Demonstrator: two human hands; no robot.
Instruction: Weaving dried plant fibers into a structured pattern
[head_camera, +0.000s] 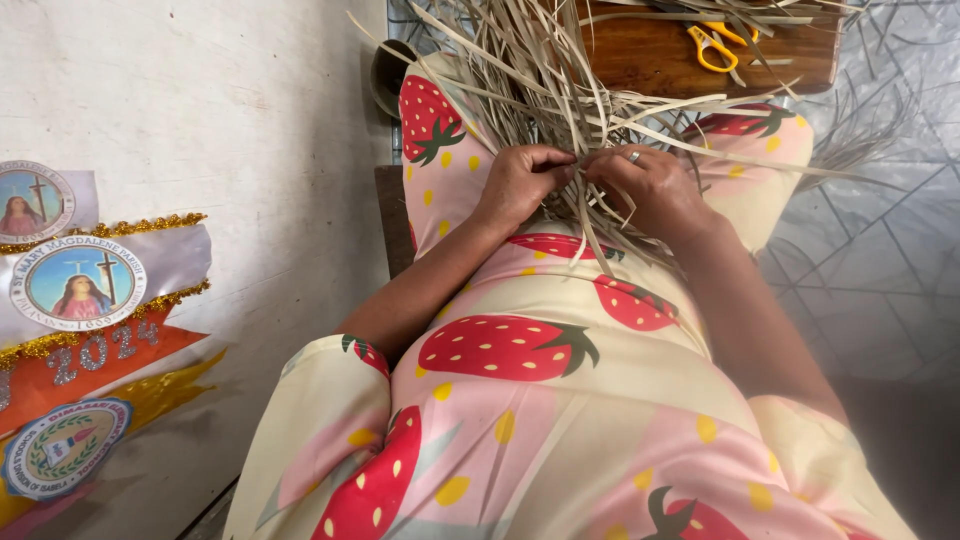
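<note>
The left hand (520, 185) and right hand (650, 190) meet over the lap, each grip pinching pale palm-leaf strips (540, 80) that fan upward; a ring (633, 156) shows on the right hand; yellow-handled scissors (715, 42) lie on the wooden table (650, 60) beyond.

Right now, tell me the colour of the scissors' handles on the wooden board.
Yellow-orange handles on the scissors, seen in the head view.
</note>
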